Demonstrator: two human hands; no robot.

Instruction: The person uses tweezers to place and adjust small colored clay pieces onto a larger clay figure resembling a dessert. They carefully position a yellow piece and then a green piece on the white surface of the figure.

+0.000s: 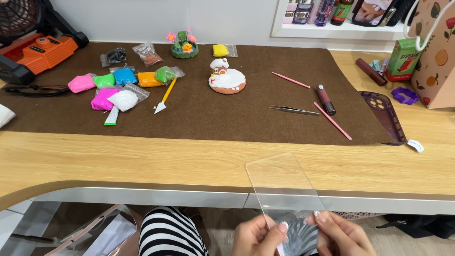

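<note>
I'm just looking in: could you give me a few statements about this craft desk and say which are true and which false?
1. Both hands hold a clear sheet. True: left hand and right hand pinch its lower end.
2. The tweezers lie on the bare wood. False: they lie on the brown mat.
3. A little clay house stands on the mat. True.
4. The clay bags are on the mat's right side. False: they are on its left.
</note>
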